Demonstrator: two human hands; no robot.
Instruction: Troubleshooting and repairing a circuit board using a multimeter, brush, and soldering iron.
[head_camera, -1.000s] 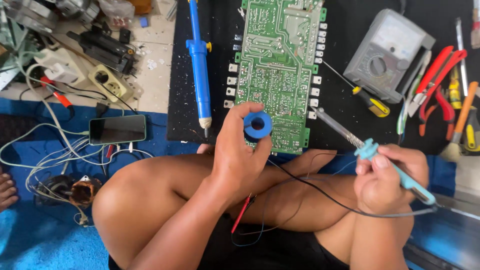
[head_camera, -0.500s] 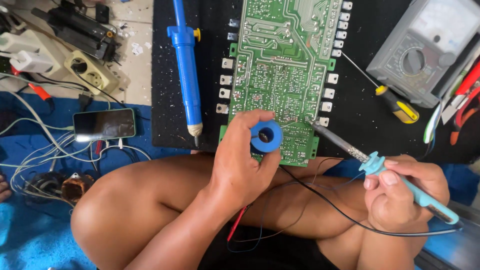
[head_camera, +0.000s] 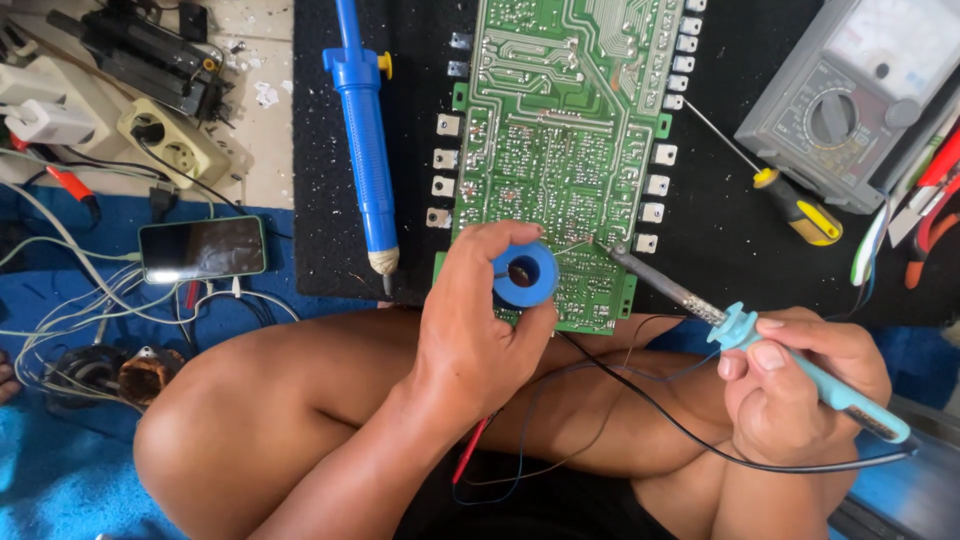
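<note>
left hand gripped blue solder spool at circuit board near edge; right hand held soldering iron closed-fisted, long axis pointing up-left, tip beside spool.

flat green circuit board with pale trace pattern, on black speckled mat. round blue solder spool; light blue-handled soldering iron. long blue plastic desoldering pump, yellow button; grey boxy multimeter.
</note>
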